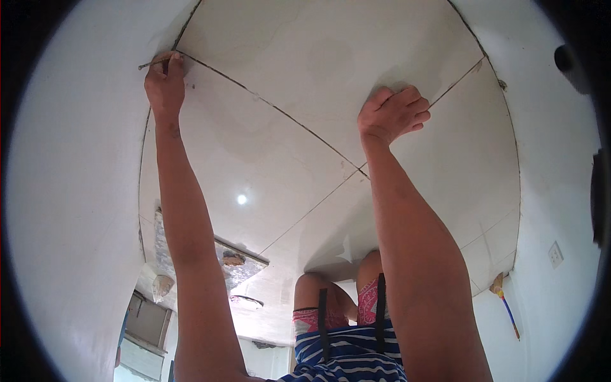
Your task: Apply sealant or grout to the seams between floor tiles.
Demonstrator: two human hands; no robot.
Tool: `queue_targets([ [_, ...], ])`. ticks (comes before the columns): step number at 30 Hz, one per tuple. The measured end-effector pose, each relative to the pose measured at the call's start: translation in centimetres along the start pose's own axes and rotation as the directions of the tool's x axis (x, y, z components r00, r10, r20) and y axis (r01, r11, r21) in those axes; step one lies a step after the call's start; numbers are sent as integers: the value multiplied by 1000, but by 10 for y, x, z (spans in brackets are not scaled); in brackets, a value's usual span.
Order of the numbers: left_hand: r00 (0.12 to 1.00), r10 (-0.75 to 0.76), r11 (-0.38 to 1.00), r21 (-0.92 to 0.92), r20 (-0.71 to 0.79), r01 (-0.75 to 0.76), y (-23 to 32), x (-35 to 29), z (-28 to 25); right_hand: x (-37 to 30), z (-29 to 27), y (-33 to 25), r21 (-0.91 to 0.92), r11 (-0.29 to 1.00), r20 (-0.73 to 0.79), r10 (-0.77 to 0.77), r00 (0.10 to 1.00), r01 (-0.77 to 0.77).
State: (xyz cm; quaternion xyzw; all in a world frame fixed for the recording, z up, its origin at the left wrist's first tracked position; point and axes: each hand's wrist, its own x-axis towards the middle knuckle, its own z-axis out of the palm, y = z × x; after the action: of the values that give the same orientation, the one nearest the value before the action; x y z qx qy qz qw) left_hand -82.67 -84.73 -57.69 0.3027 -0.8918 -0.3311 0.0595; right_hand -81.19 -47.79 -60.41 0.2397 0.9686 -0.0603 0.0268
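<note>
At the far left, my left hand (167, 86) is closed around a thin, dark, nail-like rod (151, 64). Its end sticks out toward the wall. That hand is by the spot where a dark tile joint meets the floor's edge. The rod's other end is hidden by my fingers. On the right, my right hand (393, 114) rests as a fist on the pale tiled floor (299, 76), close to another joint (455, 81). Its fingers are curled in, and nothing shows between them.
White walls (76, 127) rise on both sides. Behind my left arm lies a stained board (238, 277) with a brownish lump (233, 259) on it, near a clear plastic bag (163, 288). A brush with a blue-and-yellow handle (507, 310) leans at the right. My knees (313, 290) are near the lower middle.
</note>
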Motion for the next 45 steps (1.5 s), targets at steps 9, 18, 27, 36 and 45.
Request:
queue_targets([
  [9,981,-34,958,-273,193,87,1,1,-4,1,-1,-1,-11,1000,-24,13,1000,-13],
  [18,951,188,977,150,-247,-154,11,-4,21,1,-1,-3,-5,1000,0,30,1000,-30],
  [27,968,129,991,8,-217,-131,9,-76,40,0,-1,-1,-23,999,-11,22,1000,-22],
  [36,979,169,975,-128,-113,-183,7,-91,37,1,-3,1,6,1000,-16,6,1000,-5],
  [45,987,6,978,-203,-159,-39,14,-39,24,0,0,-4,49,999,-20,20,1000,-19],
])
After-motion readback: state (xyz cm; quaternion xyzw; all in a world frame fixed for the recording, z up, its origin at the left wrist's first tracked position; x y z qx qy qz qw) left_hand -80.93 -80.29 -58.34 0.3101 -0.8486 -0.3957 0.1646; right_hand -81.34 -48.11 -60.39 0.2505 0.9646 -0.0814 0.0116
